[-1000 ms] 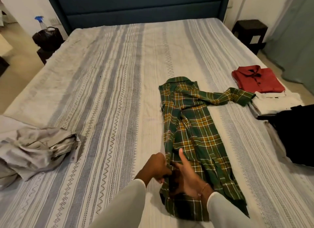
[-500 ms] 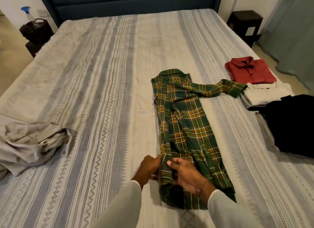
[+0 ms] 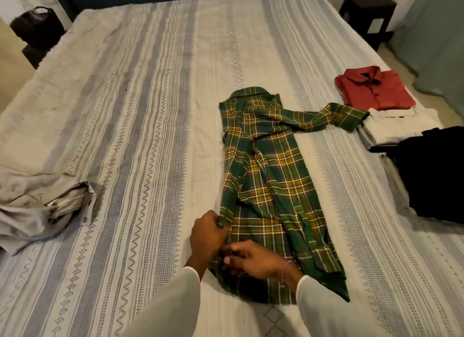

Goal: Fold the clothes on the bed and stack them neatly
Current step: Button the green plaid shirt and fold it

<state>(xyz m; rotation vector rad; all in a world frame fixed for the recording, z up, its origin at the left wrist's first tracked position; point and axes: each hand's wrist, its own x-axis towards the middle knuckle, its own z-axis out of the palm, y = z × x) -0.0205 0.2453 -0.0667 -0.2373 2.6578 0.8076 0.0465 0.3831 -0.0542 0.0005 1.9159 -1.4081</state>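
Observation:
A green and yellow plaid shirt [image 3: 273, 180] lies lengthwise on the striped bed [image 3: 140, 125], collar toward the headboard, one sleeve stretched out to the right. My left hand [image 3: 207, 232] grips the shirt's left edge near the hem. Just below it, my right hand [image 3: 248, 260] pinches the same edge, fingers curled into the cloth. A folded red shirt [image 3: 374, 89] and a folded white garment [image 3: 399, 124] lie at the right edge of the bed. A black garment [image 3: 437, 173] lies unfolded beside them.
A crumpled grey garment [image 3: 37, 211] sits at the bed's left edge. A dark basket [image 3: 37, 26] stands on the floor at the far left. A dark stool [image 3: 369, 15] stands at the far right beside a green curtain [image 3: 437, 40].
Both hands have shifted along the shirt's left edge near the hem, the left hand moving up to grip it. The view has dipped and moved closer to the bed.

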